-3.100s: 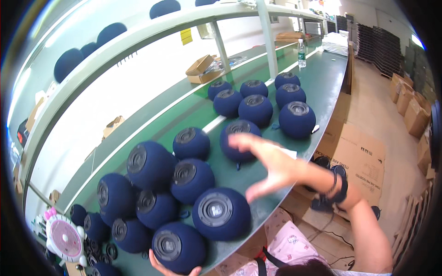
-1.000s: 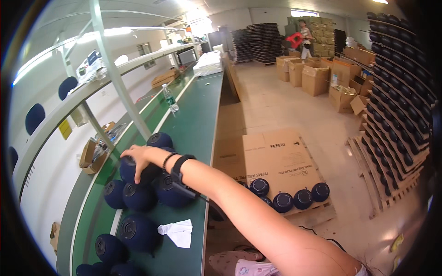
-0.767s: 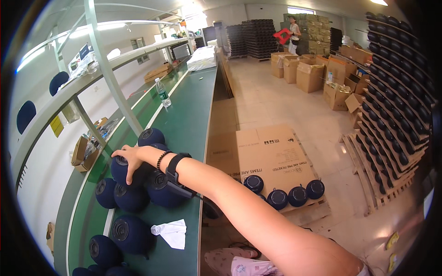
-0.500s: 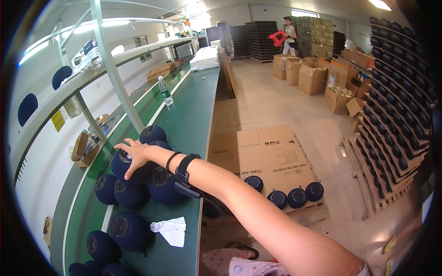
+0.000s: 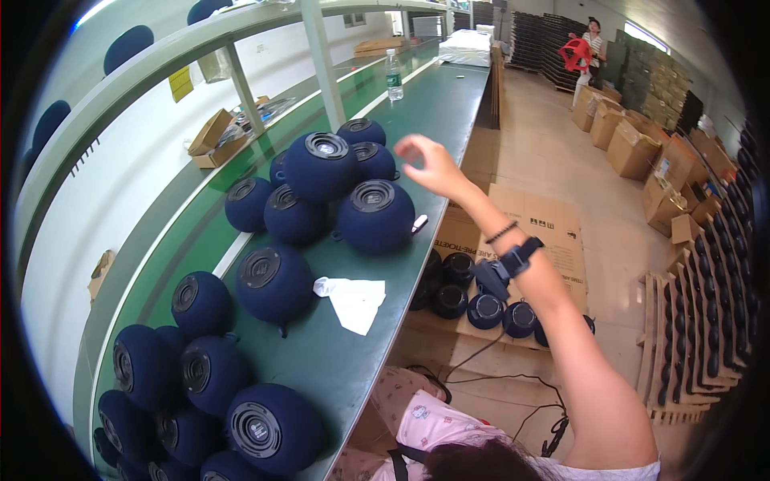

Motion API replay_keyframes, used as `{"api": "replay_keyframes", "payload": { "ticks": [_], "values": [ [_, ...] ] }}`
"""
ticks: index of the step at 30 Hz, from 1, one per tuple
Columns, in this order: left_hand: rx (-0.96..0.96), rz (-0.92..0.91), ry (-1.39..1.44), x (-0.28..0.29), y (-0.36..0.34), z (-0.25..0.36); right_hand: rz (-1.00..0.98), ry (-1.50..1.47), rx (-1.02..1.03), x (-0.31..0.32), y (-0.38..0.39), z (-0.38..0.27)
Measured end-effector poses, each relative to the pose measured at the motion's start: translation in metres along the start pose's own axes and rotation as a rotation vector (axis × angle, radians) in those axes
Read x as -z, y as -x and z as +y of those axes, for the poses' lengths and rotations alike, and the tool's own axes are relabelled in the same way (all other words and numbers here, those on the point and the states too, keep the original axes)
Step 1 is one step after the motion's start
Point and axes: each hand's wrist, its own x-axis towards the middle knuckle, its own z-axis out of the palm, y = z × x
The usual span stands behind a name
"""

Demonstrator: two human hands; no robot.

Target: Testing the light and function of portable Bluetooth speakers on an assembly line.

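Right hand [image 5: 423, 160] hovered empty, fingers loosely curled, above the spheres [image 5: 374, 215]; next, a firm grasp on one. Left hand unseen.

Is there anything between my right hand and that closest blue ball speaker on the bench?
Nothing visible. The right hand is raised, empty and open, just right of the blue ball speaker, with only open air between them. A small white object lies on the bench beside the speaker, not in the path.
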Motion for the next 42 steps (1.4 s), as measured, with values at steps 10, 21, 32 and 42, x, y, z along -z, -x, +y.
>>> {"api": "replay_keyframes", "payload": {
  "ticks": [10, 21, 32, 42],
  "values": [
    [-0.123, -0.146, -0.425, 0.03, -0.022, 0.056, -0.226, 0.0, -0.15, -0.029, 0.1, 0.006],
    [-0.081, -0.336, -0.444, 0.05, -0.029, 0.029, -0.054, 0.131, -0.165, -0.019, 0.147, -0.014],
    [0.645, -0.294, 0.21, 0.077, -0.047, 0.058, -0.381, -0.481, 0.512, -0.073, 0.157, -0.249],
    [0.855, -0.309, -0.244, 0.093, -0.066, 0.031, -0.465, -0.324, 0.46, -0.105, 0.147, -0.323]
  ]
}}
